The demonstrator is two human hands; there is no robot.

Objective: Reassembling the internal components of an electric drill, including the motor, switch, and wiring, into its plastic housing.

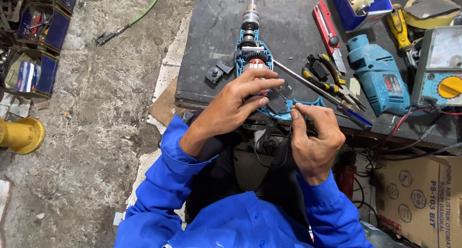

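Observation:
An opened blue electric drill [251, 46] lies on the dark workbench [288, 17] with its chuck pointing away and its motor and gears exposed. My left hand [236, 106] rests over the drill's middle, fingers pressing on the black switch part inside the handle. My right hand [313, 137] sits at the handle end and pinches thin wires near the blue shell. A black power cord [269, 144] hangs down from the handle over my lap.
A blue drill housing half [380, 75], pliers [332, 77], a long screwdriver [317, 89], a red utility knife [325, 26], a meter [440, 67] and small black parts [219, 71] lie on the bench. A cardboard box [418, 195] stands lower right; a yellow object [21, 135] sits on the concrete floor.

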